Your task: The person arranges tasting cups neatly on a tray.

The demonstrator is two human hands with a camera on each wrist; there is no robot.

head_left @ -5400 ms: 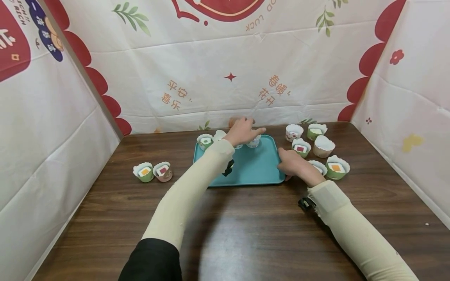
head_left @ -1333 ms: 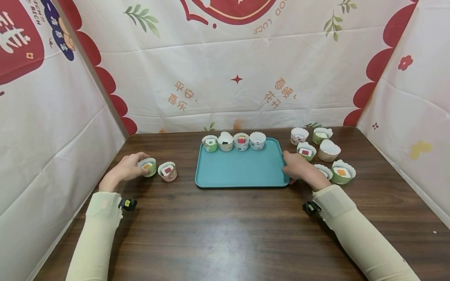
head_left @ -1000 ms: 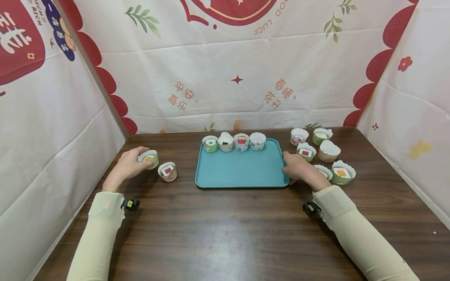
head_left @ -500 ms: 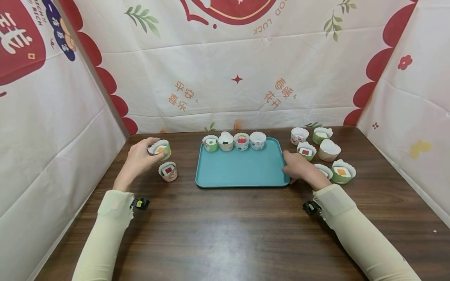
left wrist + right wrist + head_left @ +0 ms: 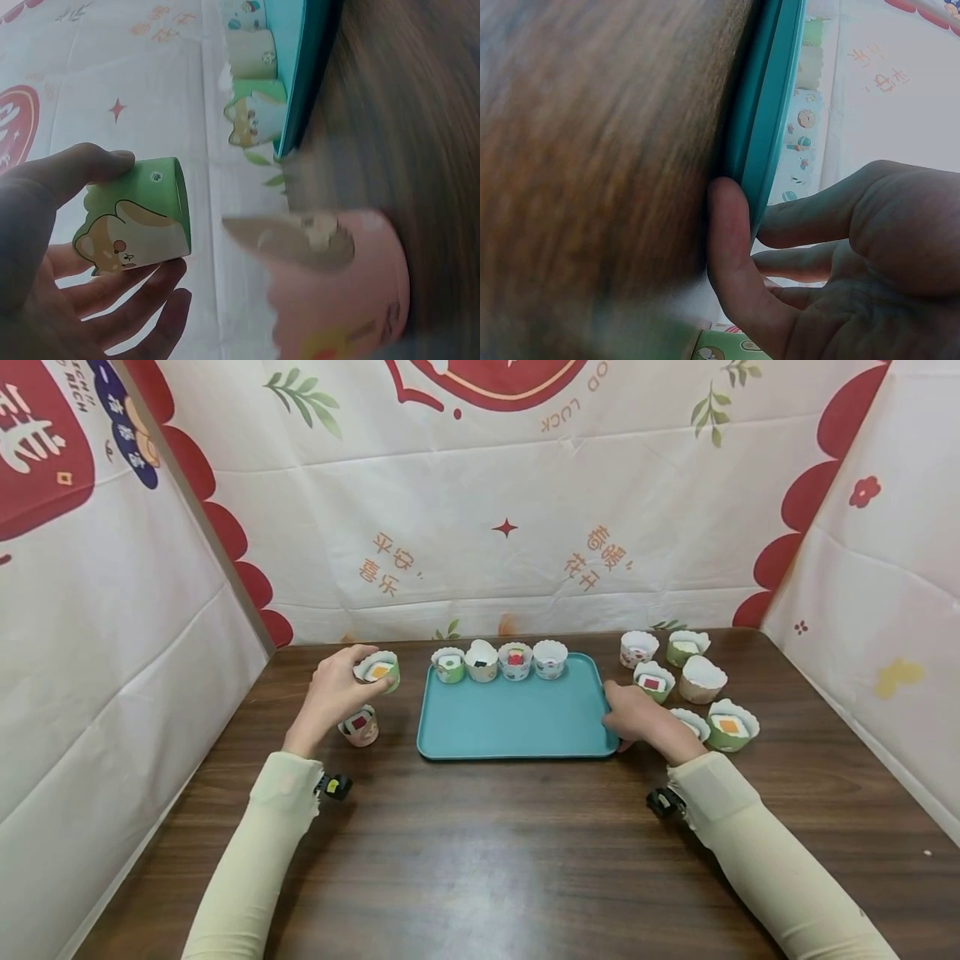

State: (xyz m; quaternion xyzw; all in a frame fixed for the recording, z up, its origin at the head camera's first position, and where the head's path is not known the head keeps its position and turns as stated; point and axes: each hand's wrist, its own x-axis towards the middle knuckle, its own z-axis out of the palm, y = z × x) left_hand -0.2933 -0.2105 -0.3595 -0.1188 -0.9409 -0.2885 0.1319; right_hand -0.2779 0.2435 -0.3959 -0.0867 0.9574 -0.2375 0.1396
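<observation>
My left hand point(image 5: 330, 689) holds a green paper cupcake cup point(image 5: 146, 214) between thumb and fingers. The cup is in the air left of the tray, and a white piece with an orange square sits inside it. Below the hand, a pink paper cup point(image 5: 363, 732) with a dark red square in it stands on the table. My right hand point(image 5: 636, 714) pinches the right edge of the teal tray point(image 5: 517, 727), with the thumb point(image 5: 730, 217) against the outside of the rim. Several paper cups point(image 5: 482, 662) stand in a row along the tray's back edge.
On the right, beyond my right hand, a cluster of filled and plain-looking paper cups point(image 5: 702, 681) stands on the brown wooden table point(image 5: 487, 860). White printed cloth point(image 5: 480, 568) hangs behind the table and along both sides.
My left hand has left the tray's back row, taken the green cup from the left of the table, lifted it and carried it rightward. My right hand stays at the tray's edge.
</observation>
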